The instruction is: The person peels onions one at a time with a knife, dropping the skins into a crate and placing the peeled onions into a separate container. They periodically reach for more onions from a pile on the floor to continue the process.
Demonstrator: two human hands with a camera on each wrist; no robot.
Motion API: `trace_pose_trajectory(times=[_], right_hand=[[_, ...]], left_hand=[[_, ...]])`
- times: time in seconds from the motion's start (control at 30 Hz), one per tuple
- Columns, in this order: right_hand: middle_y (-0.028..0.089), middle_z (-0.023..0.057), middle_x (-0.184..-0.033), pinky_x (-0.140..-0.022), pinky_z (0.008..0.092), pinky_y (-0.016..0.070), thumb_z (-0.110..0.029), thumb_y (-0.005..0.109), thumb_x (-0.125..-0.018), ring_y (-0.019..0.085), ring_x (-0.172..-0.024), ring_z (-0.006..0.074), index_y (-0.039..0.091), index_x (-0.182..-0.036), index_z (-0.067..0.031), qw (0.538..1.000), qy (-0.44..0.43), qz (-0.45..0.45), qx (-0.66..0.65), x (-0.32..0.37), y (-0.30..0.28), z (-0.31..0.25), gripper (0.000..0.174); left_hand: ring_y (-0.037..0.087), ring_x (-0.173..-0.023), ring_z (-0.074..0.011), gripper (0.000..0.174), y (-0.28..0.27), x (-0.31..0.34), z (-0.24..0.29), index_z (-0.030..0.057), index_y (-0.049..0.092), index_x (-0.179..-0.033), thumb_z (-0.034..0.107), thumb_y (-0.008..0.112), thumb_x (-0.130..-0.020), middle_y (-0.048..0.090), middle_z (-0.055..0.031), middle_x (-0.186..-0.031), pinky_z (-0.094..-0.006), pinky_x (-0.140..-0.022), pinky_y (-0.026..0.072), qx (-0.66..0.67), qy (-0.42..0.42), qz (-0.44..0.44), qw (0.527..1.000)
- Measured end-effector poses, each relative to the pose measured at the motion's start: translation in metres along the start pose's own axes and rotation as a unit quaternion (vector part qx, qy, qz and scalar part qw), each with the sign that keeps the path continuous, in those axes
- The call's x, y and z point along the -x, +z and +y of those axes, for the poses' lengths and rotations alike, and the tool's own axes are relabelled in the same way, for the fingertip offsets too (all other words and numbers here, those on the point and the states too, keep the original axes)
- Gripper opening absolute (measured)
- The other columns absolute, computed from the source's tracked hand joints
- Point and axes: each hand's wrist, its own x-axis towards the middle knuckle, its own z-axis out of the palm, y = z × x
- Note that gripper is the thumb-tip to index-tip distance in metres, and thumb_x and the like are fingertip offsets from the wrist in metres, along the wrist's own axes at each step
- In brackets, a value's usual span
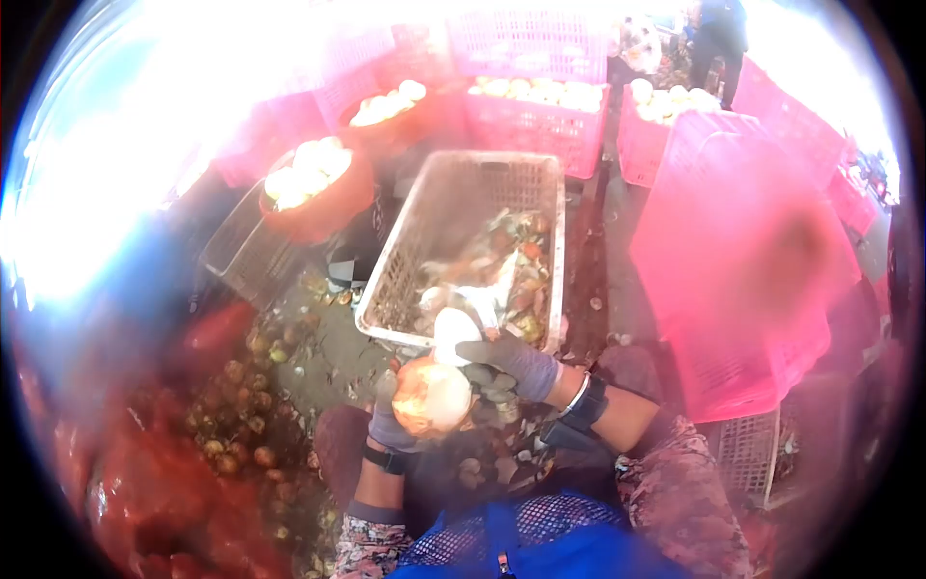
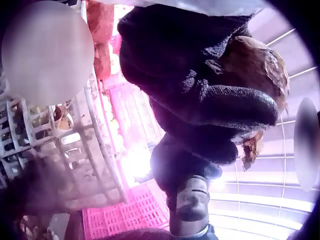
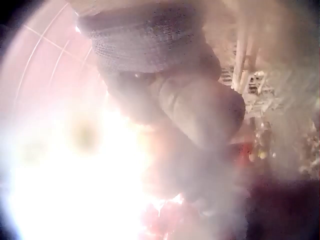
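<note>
Below the near rim of a pale crate [image 1: 386, 333], the gloved left hand [image 1: 391, 420] grips a large onion [image 1: 431, 398] with brown and pale skin. In the left wrist view, dark gloved fingers of the left hand [image 2: 200, 95] curl round the onion [image 2: 252, 62], whose papery skin hangs loose. The gloved right hand [image 1: 516, 365] holds a smooth white onion [image 1: 455, 336] at its fingertips, just above the brown one. Glare and blur hide most of what lies beyond the right hand [image 3: 175, 95] in the right wrist view.
Peelings [image 1: 502, 275] lie inside the pale crate. Small onions [image 1: 236, 415] are scattered on the ground at left. Orange baskets [image 1: 333, 207] and pink crates [image 1: 540, 125] with pale onions stand behind. A pink crate stack [image 1: 723, 251] is at right, red sacking [image 1: 164, 482] at lower left.
</note>
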Motion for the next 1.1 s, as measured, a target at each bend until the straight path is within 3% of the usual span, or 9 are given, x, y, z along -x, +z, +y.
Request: trace_pose_trajectory(times=[0.13, 0.27, 0.53, 0.6, 0.7, 0.73, 0.8, 1.03, 1.1], right_hand=[[0.046, -0.0029, -0.058, -0.036, 0.0203, 0.0273, -0.038, 0.062, -0.093, 0.035, -0.04, 0.005, 0.056, -0.082, -0.0102, 0.997, -0.049, 0.05, -0.018, 0.001, 0.012, -0.009, 0.03], [0.049, -0.0023, -0.06, -0.037, 0.0224, 0.0303, -0.036, 0.064, -0.092, 0.038, -0.04, 0.0061, 0.056, -0.084, -0.0095, 0.993, -0.055, 0.072, -0.077, -0.005, 0.007, -0.004, 0.029], [0.059, 0.0022, -0.076, -0.051, 0.0265, 0.047, -0.038, 0.056, -0.096, 0.057, -0.063, 0.0165, 0.059, -0.092, -0.0079, 0.948, -0.189, 0.203, -0.154, -0.041, -0.037, 0.001, 0.031], [0.06, 0.0031, -0.082, -0.052, 0.0266, 0.0484, -0.042, 0.056, -0.095, 0.057, -0.065, 0.016, 0.06, -0.102, -0.0058, 0.936, -0.19, 0.215, -0.205, -0.035, -0.04, -0.022, 0.037], [0.05, 0.0007, -0.06, -0.042, 0.0244, 0.0457, -0.039, 0.051, -0.096, 0.049, -0.046, 0.0095, 0.053, -0.116, 0.0024, 0.952, -0.159, 0.162, -0.204, -0.012, -0.045, -0.04, 0.046], [0.056, 0.0018, -0.064, -0.036, 0.021, 0.0334, -0.041, 0.054, -0.095, 0.045, -0.042, 0.0069, 0.047, -0.126, 0.0015, 0.964, -0.147, 0.179, -0.131, -0.014, -0.039, -0.031, 0.053], [0.06, 0.0034, -0.066, -0.035, 0.0212, 0.0347, -0.046, 0.054, -0.094, 0.044, -0.04, 0.0069, 0.046, -0.129, 0.0, 0.986, -0.081, 0.148, -0.01, -0.013, -0.01, -0.023, 0.058], [0.066, 0.0086, -0.074, -0.035, 0.0208, 0.0375, -0.055, 0.052, -0.093, 0.046, -0.037, 0.0071, 0.043, -0.133, -0.0018, 0.987, -0.036, 0.095, 0.127, -0.007, 0.053, 0.005, 0.067], [0.067, 0.0089, -0.076, -0.034, 0.0194, 0.0368, -0.051, 0.054, -0.094, 0.044, -0.037, 0.0068, 0.05, -0.127, -0.0014, 0.979, -0.065, 0.129, 0.142, -0.007, 0.046, 0.005, 0.059]], left_hand=[[0.062, -0.103, -0.0329, 0.062, 0.03, -0.02, 0.02, 0.0082, 0.044, -0.138, 0.053, 0.05, -0.095, 0.059, -0.0152, -0.119, -0.0476, -0.095, 0.0508, 0.066, -0.054, -0.023, 0.996], [0.062, -0.103, -0.027, 0.065, 0.061, -0.004, 0.0, 0.003, 0.044, -0.135, 0.044, 0.061, -0.087, 0.059, -0.0138, -0.117, -0.0417, -0.087, 0.0538, -0.107, 0.182, 0.029, 0.977], [0.057, -0.114, -0.0266, 0.068, 0.046, -0.02, -0.011, 0.0053, 0.038, -0.14, 0.051, 0.05, -0.092, 0.051, -0.0139, -0.132, -0.0416, -0.092, 0.0524, -0.118, 0.303, -0.035, 0.945], [0.055, -0.117, -0.0282, 0.064, 0.035, -0.015, -0.008, 0.006, 0.037, -0.141, 0.052, 0.041, -0.096, 0.05, -0.0139, -0.134, -0.043, -0.095, 0.0516, -0.048, 0.302, -0.109, 0.946], [0.046, -0.124, -0.0495, 0.07, 0.03, -0.017, 0.006, 0.018, 0.043, -0.135, 0.061, 0.06, -0.083, 0.044, -0.0155, -0.14, -0.0605, -0.098, 0.0465, -0.122, 0.3, 0.062, 0.944], [0.046, -0.125, -0.0489, 0.074, 0.026, -0.018, 0.006, 0.0167, 0.041, -0.137, 0.063, 0.059, -0.083, 0.044, -0.015, -0.141, -0.0604, -0.101, 0.0437, 0.003, 0.252, 0.01, 0.968], [0.046, -0.126, -0.046, 0.081, 0.027, -0.014, 0.011, 0.0144, 0.039, -0.141, 0.067, 0.057, -0.082, 0.045, -0.0141, -0.141, -0.0591, -0.105, 0.0403, 0.112, 0.202, -0.04, 0.972], [0.054, -0.121, -0.0287, 0.077, 0.026, -0.024, 0.013, 0.0077, 0.042, -0.14, 0.064, 0.048, -0.089, 0.054, -0.0134, -0.134, -0.0438, -0.103, 0.0452, -0.274, 0.274, 0.101, 0.916], [0.055, -0.12, -0.0282, 0.072, 0.042, -0.018, 0.021, 0.0065, 0.043, -0.139, 0.06, 0.048, -0.091, 0.056, -0.0135, -0.131, -0.0421, -0.103, 0.0457, -0.131, 0.182, 0.074, 0.972]])
